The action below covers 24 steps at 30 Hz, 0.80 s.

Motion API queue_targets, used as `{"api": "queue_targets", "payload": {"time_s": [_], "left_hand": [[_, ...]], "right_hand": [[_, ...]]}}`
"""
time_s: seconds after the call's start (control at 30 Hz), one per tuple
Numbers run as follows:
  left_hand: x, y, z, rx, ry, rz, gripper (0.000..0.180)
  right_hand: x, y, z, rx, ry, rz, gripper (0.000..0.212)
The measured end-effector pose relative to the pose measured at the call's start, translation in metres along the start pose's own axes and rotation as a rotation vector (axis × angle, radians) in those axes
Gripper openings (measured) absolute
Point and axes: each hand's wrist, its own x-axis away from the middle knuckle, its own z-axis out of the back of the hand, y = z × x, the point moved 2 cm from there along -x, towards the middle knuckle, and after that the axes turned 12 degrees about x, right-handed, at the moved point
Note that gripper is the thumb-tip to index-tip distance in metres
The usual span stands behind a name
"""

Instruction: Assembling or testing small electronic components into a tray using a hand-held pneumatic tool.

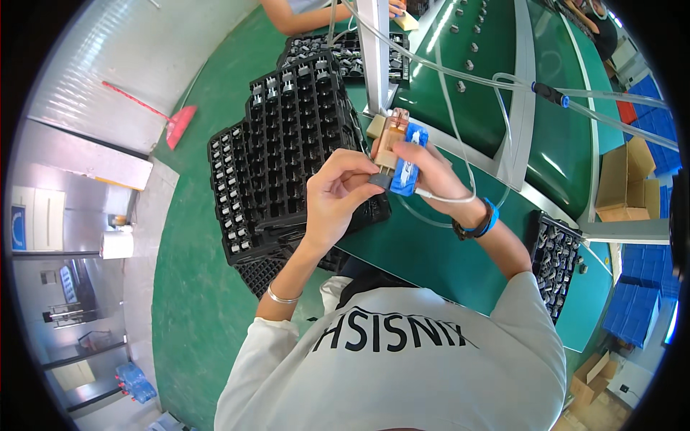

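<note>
My right hand (pixel 435 176) is wrapped round a hand-held tool (pixel 390 136) with a tan body, a pinkish clear end and a blue-wrapped side. A thin white hose meets this tool near my right wrist. Close against its lower end, my left hand (pixel 338 194) pinches a small dark part (pixel 382 179) between thumb and forefinger. Fingers cover much of that part, so its exact kind is hidden. Left of my hands, a stack of black compartment trays (pixel 287 154) bears rows of small metal-and-black parts.
A green conveyor belt (pixel 460 50) carries small parts beyond a white post (pixel 375 57). Air hoses (pixel 496 82) hang across the green table (pixel 417 248). Another black tray (pixel 553 266) of parts lies right of my elbow. A co-worker's arm (pixel 298 20) reaches in at the far side.
</note>
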Motion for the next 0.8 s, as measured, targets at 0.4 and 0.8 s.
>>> {"api": "queue_targets", "payload": {"time_s": [0.4, 0.8], "left_hand": [[-0.102, 0.015, 0.144, -1.238, 0.111, -0.217, 0.024], [-0.147, -0.005, 0.188, -1.546, 0.019, -0.134, 0.016]], "right_hand": [[-0.059, 0.045, 0.099, 0.884, 0.435, 0.5, 0.034], [-0.06, 0.052, 0.092, 1.151, 0.323, 0.481, 0.054]]}}
